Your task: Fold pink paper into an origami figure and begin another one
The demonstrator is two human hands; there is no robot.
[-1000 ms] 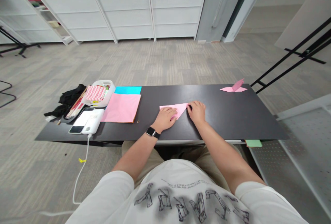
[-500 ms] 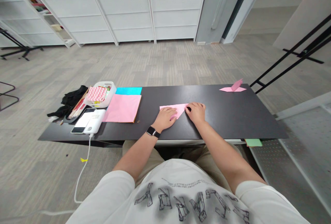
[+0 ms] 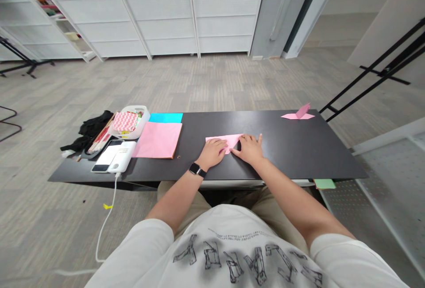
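A folded pink paper triangle (image 3: 223, 140) lies on the black table (image 3: 299, 155) in front of me. My left hand (image 3: 212, 152), with a dark watch on its wrist, lies flat on the paper's left half with fingers stretched out. Pressing on the paper's right corner is my right hand (image 3: 249, 148), its fingers spread and one finger lifted.
A pink sheet stack (image 3: 158, 139) over a blue sheet (image 3: 165, 117) lies to the left. Further left are a white basket (image 3: 130, 119), a phone (image 3: 105, 157), a white power bank (image 3: 122, 157) and black cloth (image 3: 89, 126). A folded pink piece (image 3: 299, 113) sits at the far right corner.
My right hand has slid a little leftward along the paper's edge and its fingers have spread. The left hand stays pressed on the paper.
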